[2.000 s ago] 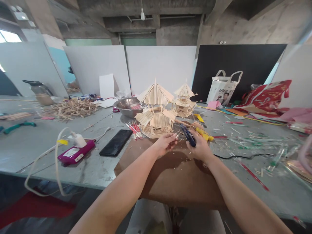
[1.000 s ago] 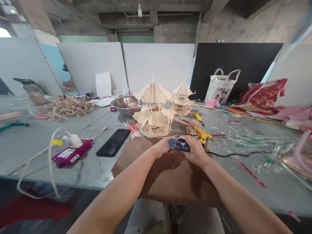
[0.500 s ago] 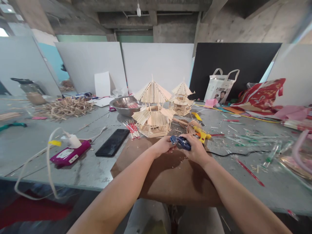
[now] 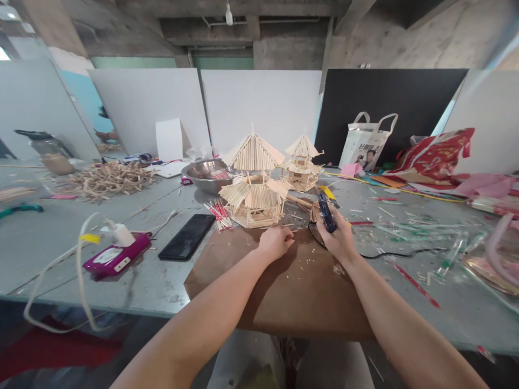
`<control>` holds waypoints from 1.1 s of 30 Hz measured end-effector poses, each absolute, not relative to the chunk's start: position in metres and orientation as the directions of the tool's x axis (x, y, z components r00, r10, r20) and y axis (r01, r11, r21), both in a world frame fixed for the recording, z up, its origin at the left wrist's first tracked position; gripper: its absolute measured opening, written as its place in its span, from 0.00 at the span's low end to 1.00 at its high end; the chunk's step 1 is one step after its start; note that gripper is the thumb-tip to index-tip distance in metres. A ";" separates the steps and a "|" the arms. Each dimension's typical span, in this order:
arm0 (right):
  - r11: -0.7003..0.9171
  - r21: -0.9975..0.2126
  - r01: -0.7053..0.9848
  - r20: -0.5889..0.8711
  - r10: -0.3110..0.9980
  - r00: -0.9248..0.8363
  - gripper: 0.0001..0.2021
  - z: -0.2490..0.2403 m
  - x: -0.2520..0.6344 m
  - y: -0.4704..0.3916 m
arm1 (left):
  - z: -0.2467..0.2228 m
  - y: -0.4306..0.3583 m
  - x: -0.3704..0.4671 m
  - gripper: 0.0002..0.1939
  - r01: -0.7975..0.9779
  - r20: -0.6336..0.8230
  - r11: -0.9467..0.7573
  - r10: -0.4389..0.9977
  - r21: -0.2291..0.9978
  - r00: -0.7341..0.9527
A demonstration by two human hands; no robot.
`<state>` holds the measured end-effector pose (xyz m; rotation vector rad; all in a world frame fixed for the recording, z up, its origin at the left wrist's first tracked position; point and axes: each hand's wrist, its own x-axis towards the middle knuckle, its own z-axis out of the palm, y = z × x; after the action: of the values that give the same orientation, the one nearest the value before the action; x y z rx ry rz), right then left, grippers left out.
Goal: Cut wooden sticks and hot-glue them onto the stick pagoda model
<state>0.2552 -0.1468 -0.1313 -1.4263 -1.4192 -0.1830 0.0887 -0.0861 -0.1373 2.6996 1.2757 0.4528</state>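
My right hand (image 4: 339, 237) is closed round a dark blue hand tool (image 4: 326, 213), raised over the right edge of the brown board (image 4: 292, 302). My left hand (image 4: 276, 242) rests at the board's back edge with its fingers curled together; what they hold, if anything, is too small to make out. Just behind it stands a two-tiered pavilion model of thin wooden sticks (image 4: 255, 197). A smaller stick pavilion (image 4: 302, 175) is behind to the right. Small pale crumbs lie on the board between my hands.
Left of the board lie a black phone (image 4: 187, 236) and a purple power strip (image 4: 117, 256) with white cables. A metal bowl (image 4: 206, 183) and a stick pile (image 4: 111, 181) stand farther back. Green and red plastic tubes litter the right side. A black cable runs past my right hand.
My hands have moved apart. The right one has carried the blue tool up and to the right, while the left has come off it and stays near the board's back edge.
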 end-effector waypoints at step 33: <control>0.294 -0.503 0.812 0.721 0.661 0.207 0.15 -0.136 0.250 -0.145 | -0.133 -0.083 0.090 0.11 0.777 0.187 -0.628 0.768 0.030 0.613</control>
<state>0.2499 -0.1445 -0.1365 -1.4212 -1.5078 -0.1801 0.0903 -0.0833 -0.1327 2.8693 1.3754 0.2920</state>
